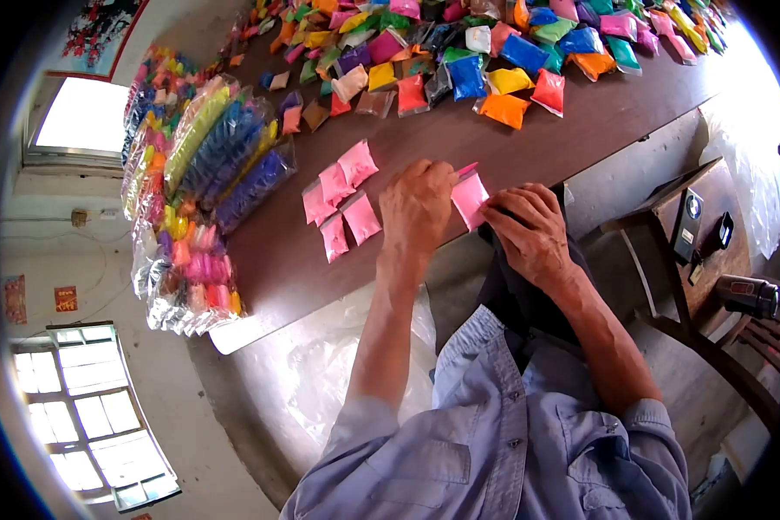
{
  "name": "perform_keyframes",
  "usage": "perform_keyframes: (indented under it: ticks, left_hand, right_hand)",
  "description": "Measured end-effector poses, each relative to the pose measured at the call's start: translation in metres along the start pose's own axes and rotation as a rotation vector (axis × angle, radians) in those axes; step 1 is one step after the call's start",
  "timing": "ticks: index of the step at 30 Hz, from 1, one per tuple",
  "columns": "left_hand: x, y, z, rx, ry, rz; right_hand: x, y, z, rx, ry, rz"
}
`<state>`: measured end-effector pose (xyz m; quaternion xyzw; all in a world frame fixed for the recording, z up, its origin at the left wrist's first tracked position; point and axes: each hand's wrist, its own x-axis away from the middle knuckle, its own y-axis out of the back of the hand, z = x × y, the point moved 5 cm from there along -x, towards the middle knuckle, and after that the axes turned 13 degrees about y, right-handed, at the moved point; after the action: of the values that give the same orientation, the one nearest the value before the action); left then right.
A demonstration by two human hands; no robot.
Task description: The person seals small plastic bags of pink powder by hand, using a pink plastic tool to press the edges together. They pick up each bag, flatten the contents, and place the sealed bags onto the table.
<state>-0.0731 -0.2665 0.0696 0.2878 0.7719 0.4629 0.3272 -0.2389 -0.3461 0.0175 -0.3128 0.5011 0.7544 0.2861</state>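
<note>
A pink packet (pixel 470 199) in clear film is held between my hands, close to the table's near edge. My left hand (pixel 414 205) is closed, its fingertips pinching the packet's upper left corner. At the lower right side of the same packet, my right hand (pixel 527 227) grips it with thumb and bent fingers. A darker pink strip (pixel 467 168) shows along the packet's top. To the left of my left hand, several similar pink packets (pixel 360 217) lie in a loose group on the brown table (pixel 273 221).
Many colored packets (pixel 504 108) are heaped along the table's far side. Big clear bags (pixel 251 178) of colored packets stack at the left end. A wooden chair (pixel 698 251) carrying small dark objects stands at right. Clear plastic sheeting (pixel 321 381) hangs below the near edge.
</note>
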Motion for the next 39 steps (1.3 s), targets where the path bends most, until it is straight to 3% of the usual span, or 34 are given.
perform_keyframes:
  ticks: [8,11,13,23,26,29,31,39]
  left_hand:
    - [0.020,0.004,-0.018,0.109,-0.027,0.017]
    - [0.011,-0.002,0.000,0.069,0.070,0.019]
    - [0.007,0.003,0.006,0.114,0.032,-0.093]
    - [0.042,0.005,-0.010,0.128,0.070,-0.066]
    - [0.037,0.010,0.006,0.059,0.083,-0.174]
    - [0.039,0.010,0.012,0.113,0.148,-0.150]
    - [0.051,0.010,0.002,0.313,0.099,-0.160]
    - [0.051,0.001,0.016,0.153,0.159,-0.202]
  right_hand:
    - [-0.005,0.002,0.000,-0.010,0.013,-0.020]
    - [-0.002,0.002,0.000,-0.017,0.001,-0.014]
    - [-0.003,0.001,0.000,-0.017,-0.002,-0.021]
    - [-0.003,0.000,0.001,0.002,0.002,-0.016]
    - [-0.003,0.002,0.003,0.011,0.010,-0.028]
    - [-0.006,0.003,0.003,0.020,0.011,-0.042]
    - [-0.004,0.002,0.005,0.017,0.009,-0.036]
    - [-0.008,0.001,0.008,0.034,0.008,-0.035]
